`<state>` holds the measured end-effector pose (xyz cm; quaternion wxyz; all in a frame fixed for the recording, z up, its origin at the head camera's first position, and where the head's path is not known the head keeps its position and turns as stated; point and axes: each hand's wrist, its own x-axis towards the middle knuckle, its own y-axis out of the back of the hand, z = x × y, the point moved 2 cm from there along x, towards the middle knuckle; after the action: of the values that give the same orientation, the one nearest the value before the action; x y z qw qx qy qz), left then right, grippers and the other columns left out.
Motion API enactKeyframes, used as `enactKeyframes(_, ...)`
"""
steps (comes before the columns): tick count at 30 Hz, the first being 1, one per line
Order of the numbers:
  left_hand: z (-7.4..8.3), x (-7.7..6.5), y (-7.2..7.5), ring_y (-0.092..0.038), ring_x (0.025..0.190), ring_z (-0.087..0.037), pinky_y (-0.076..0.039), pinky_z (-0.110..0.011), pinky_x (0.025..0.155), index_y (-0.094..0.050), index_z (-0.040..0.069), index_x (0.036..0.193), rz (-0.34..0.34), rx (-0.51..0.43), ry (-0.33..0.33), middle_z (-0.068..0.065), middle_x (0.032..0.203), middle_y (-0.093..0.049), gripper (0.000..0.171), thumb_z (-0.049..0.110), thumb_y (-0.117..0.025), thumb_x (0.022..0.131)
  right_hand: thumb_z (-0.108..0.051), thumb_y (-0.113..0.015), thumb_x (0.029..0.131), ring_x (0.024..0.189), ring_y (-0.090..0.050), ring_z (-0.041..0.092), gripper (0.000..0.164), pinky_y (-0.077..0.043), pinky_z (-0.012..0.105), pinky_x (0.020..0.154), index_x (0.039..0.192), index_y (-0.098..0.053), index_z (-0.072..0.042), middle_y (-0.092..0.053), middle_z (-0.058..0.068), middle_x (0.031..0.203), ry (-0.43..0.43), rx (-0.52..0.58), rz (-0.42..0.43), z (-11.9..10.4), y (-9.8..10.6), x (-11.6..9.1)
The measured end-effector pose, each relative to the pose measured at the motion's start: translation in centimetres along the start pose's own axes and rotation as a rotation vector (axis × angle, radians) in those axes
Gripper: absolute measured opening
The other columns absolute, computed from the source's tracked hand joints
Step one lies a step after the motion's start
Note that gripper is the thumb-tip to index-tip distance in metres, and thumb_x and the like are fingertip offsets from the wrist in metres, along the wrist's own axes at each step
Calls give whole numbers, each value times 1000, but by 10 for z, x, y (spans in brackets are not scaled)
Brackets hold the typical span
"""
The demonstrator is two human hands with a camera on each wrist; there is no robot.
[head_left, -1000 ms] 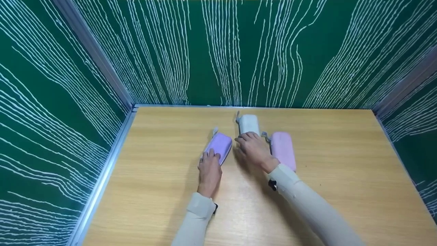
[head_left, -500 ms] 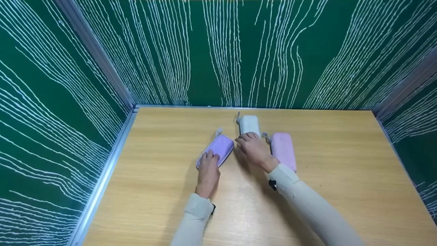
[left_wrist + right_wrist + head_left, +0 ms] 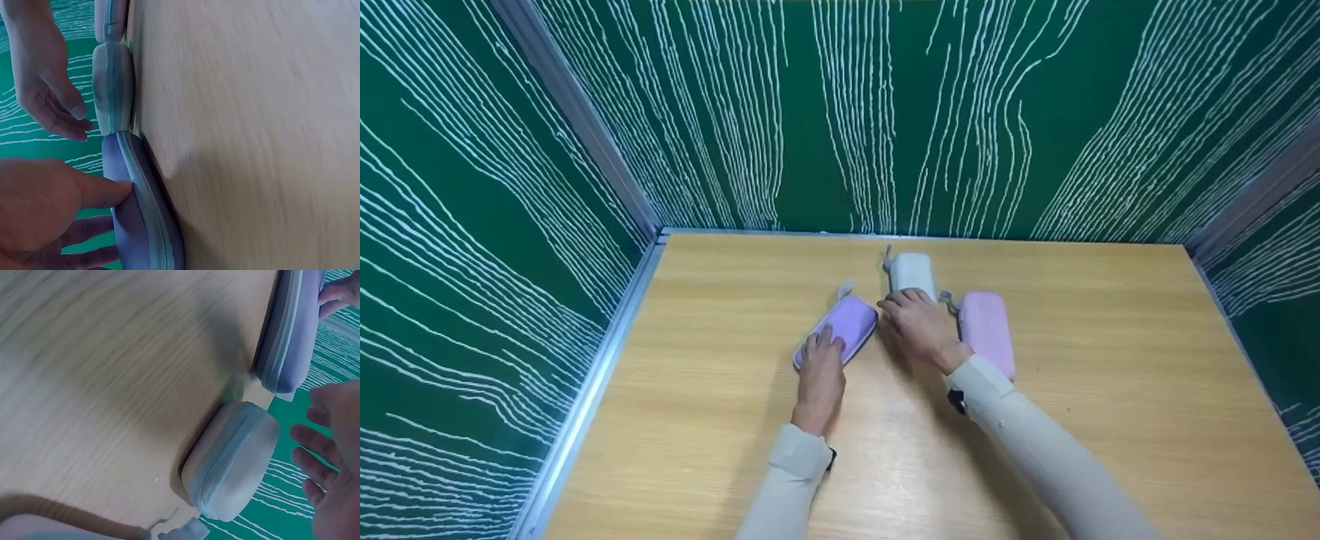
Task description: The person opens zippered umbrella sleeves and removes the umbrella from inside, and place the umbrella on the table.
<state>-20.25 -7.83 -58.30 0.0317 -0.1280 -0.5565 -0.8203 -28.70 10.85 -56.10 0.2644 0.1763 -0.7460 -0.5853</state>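
A purple zippered case (image 3: 851,319) lies slantwise on the table, its strap at the far end. My left hand (image 3: 820,375) rests thumb and fingertips on its top, and the fingers look nearly straight in the left wrist view. My right hand (image 3: 921,326) is over the near part of a white zippered case (image 3: 911,271). The right wrist view shows this hand apart from the case, its fingers loosely bent with nothing in them. A pink zippered case (image 3: 986,330) lies right of the white one, partly behind my right wrist.
Wooden tabletop (image 3: 697,360) extends around the cases. Green panels (image 3: 840,112) with white wavy lines stand at the back and both sides, joined by grey metal posts (image 3: 577,112). A metal rail (image 3: 585,390) runs along the table's left edge.
The purple case has turned slightly clockwise under my left hand, its far end shifting right and more of its near end showing. My right hand and the other two cases stay in place.
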Motion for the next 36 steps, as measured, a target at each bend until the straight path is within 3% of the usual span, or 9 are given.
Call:
enactKeyframes(4,0,0,1,-62,121,-42,-54,-56,102,-75,2,109,26,48,-37,-21,137,-67,32,-11,-79,80,-4,-65,102,128,-61,37,33,-43,53,117,135,-68,-2,-69,17,133,22,-7,5,1,-1,2)
enactKeyframes(9,-3,1,2,-65,112,-35,-55,-49,100,-76,4,98,67,112,-88,-15,128,-72,27,-10,-81,76,-1,-63,102,123,-62,38,31,-45,52,113,132,-70,-1,-71,17,128,41,-22,30,6,-4,6)
enactKeyframes(17,-11,1,5,-61,129,-40,-55,-56,103,-77,3,105,-37,-10,-25,-17,141,-67,31,-16,-76,81,-4,-66,101,124,-63,38,31,-45,54,114,131,-70,-2,-71,17,130,32,-16,-3,7,-9,14)
enactKeyframes(25,-15,0,8,-61,130,-41,-55,-57,104,-77,3,102,-47,-61,-31,-16,141,-68,32,-19,-73,79,-10,-65,104,118,-65,35,22,-49,52,108,123,-75,-5,-74,14,124,67,-22,47,2,-13,25)
enactKeyframes(32,-18,1,9,-60,133,-41,-52,-57,107,-78,3,103,-60,-80,-37,-15,141,-68,32,-20,-71,81,-7,-64,105,121,-65,33,26,-47,51,113,128,-74,-6,-73,14,128,67,-63,-1,-1,-16,33)
enactKeyframes(36,-19,1,10,-60,133,-39,-52,-56,107,-77,4,103,-74,-63,-41,-14,141,-68,34,-20,-71,80,0,-65,101,117,-66,34,26,-50,50,108,125,-74,-5,-74,14,124,103,-108,-9,-2,-19,36)
